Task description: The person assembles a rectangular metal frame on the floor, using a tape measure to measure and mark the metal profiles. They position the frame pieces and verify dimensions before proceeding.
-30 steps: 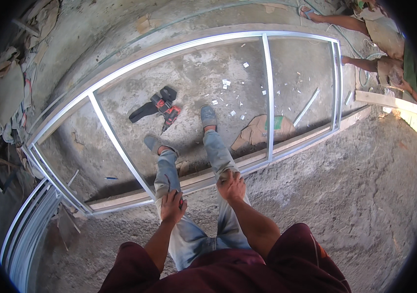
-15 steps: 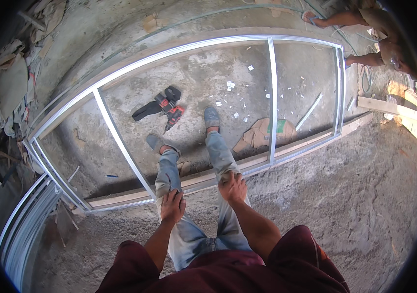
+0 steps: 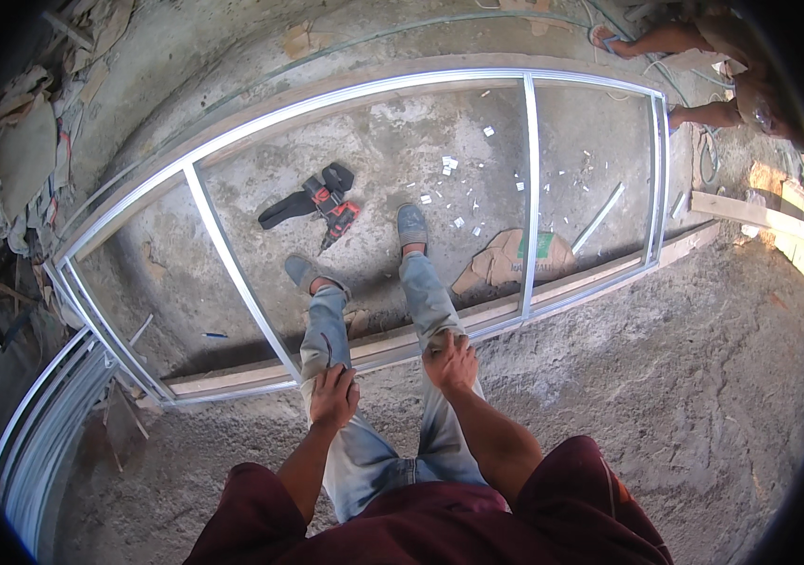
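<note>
The left grip (image 3: 334, 395) is resting on the left knee of the faded jeans (image 3: 355, 461), just below the centre of the view; its fingers are curling over the cloth, and I cannot tell whether they are pinching anything. The right grip (image 3: 451, 363) is lying over the right knee beside it, fingers bending downward, their undersides hidden, so its state I cannot tell either. Just beyond the knees, a long metal frame (image 3: 532, 188) is stretching from the lower left to the upper right, and both shoes (image 3: 411, 226) are standing inside it. Near them, at upper centre, a red and black drill (image 3: 338, 217) is lying on the floor (image 3: 374, 141). White scraps (image 3: 448, 166) and torn cardboard (image 3: 496, 264) are lying right of centre. Metal strips (image 3: 54, 424) are lying stacked at lower left, while another person's leg (image 3: 666, 40) is reaching in at upper right.
</note>
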Motion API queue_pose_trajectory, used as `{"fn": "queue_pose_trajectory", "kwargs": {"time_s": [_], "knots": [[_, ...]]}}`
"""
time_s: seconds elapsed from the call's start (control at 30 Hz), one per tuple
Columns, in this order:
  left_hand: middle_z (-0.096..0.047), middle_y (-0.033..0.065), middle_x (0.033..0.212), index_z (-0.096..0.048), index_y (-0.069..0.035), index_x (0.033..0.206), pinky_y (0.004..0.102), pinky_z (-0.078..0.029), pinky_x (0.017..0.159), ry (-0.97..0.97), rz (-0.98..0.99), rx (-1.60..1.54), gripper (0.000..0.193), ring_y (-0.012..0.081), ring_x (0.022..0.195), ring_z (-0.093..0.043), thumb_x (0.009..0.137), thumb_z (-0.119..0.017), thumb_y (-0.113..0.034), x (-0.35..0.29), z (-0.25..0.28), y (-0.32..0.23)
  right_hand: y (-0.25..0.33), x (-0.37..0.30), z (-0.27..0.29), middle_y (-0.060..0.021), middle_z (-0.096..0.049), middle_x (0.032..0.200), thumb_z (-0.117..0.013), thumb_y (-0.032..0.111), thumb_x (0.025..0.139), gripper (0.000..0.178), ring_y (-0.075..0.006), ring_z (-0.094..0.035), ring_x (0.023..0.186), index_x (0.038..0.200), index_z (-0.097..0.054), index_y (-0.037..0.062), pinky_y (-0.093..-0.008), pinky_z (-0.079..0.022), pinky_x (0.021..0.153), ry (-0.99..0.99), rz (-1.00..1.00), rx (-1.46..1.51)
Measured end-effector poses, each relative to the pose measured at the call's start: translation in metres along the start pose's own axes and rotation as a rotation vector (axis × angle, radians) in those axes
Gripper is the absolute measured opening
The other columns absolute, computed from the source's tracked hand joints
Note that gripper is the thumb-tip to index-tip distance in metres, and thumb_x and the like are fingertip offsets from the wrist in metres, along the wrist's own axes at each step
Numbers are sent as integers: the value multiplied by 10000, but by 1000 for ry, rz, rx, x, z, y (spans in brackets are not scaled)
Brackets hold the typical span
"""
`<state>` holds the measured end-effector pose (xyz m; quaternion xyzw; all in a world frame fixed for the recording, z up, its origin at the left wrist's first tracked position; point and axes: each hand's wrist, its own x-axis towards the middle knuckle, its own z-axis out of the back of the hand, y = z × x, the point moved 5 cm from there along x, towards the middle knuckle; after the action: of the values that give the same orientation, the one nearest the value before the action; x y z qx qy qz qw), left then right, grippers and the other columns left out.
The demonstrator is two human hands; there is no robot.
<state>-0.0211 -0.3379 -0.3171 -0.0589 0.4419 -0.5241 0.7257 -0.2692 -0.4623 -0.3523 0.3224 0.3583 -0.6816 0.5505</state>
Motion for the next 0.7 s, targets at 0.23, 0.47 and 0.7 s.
{"fn": "queue_pose_trajectory", "kwargs": {"time_s": [0.23, 0.47, 0.7], "knots": [[-539, 121, 1251, -626, -124, 1201, 497, -444, 972, -8, 2, 10, 337, 380, 1131, -518, 885, -619, -240, -2, 0, 0, 0, 0, -2, -207, -398, 1485, -595, 489, 818, 767, -413, -465, 1238, 1489, -424, 159, -484, -392, 1006, 44, -22, 9], [-553, 138, 1259, -642, -114, 1191, 509, -453, 951, -21, -4, 0, 323, 401, 1088, -535, 886, -614, -219, -1, 1, -1, -1, -1, -4, -203, -377, 1513, -592, 493, 823, 775, -413, -456, 1259, 1501, -412, 165, -479, -385, 1020, 48, -27, 7], [-552, 137, 1262, -639, -113, 1200, 507, -445, 966, -3, 10, -7, 332, 396, 1104, -530, 887, -608, -218, -1, 1, -1, 0, -1, -2, -197, -403, 1484, -597, 491, 821, 764, -416, -469, 1237, 1487, -424, 161, -480, -400, 1000, 45, -24, 1]]}}
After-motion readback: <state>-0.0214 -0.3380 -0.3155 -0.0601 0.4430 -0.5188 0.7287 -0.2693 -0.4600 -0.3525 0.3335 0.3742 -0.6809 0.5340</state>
